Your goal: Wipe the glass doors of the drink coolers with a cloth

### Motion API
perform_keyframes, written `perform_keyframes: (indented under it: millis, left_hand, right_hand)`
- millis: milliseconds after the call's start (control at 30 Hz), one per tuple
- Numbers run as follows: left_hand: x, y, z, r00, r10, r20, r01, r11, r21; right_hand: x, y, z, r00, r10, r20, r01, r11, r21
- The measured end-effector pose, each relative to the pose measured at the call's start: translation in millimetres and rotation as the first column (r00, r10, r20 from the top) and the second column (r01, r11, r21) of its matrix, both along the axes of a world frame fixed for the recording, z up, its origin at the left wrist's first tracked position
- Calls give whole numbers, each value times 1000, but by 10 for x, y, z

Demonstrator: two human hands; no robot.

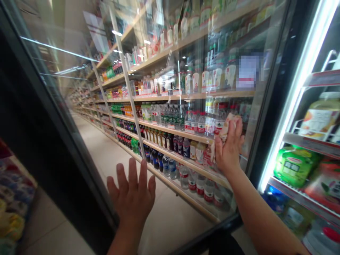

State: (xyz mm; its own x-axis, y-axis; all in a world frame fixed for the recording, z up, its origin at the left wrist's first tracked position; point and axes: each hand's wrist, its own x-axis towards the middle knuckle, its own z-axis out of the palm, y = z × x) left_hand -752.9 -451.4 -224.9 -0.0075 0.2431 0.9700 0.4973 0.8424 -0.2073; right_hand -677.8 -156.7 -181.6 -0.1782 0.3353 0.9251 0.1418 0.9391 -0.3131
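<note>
A tall glass door (pixel 172 209) in a black frame fills the middle of the view. It stands swung out at an angle, and store shelves show through the glass. My right hand (pixel 230 150) presses a crumpled pale cloth (pixel 225 130) to the glass near the door's right side. The cloth bunches between and under the fingers, so part of it is hidden. Lower and to the left, my left hand (pixel 134 194) is held up with its fingers spread, holding nothing. Its palm faces the glass; whether it touches cannot be told.
To the right, lit cooler shelves (pixel 313 143) hold bottles and a green package (pixel 294 165). Beyond the glass, shelves of drink bottles (pixel 183 177) run along an aisle floor (pixel 91 136). Colourful goods (pixel 14 209) lie at lower left, outside the black door frame (pixel 50 159).
</note>
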Motion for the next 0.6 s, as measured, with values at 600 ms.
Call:
perform_keyframes:
  millis: [600]
  left_hand:
    - [23,19,0,1000,18,-14,-18,1000,13]
  right_hand:
    - [80,359,-252,994,14,-109,-23,996,-82]
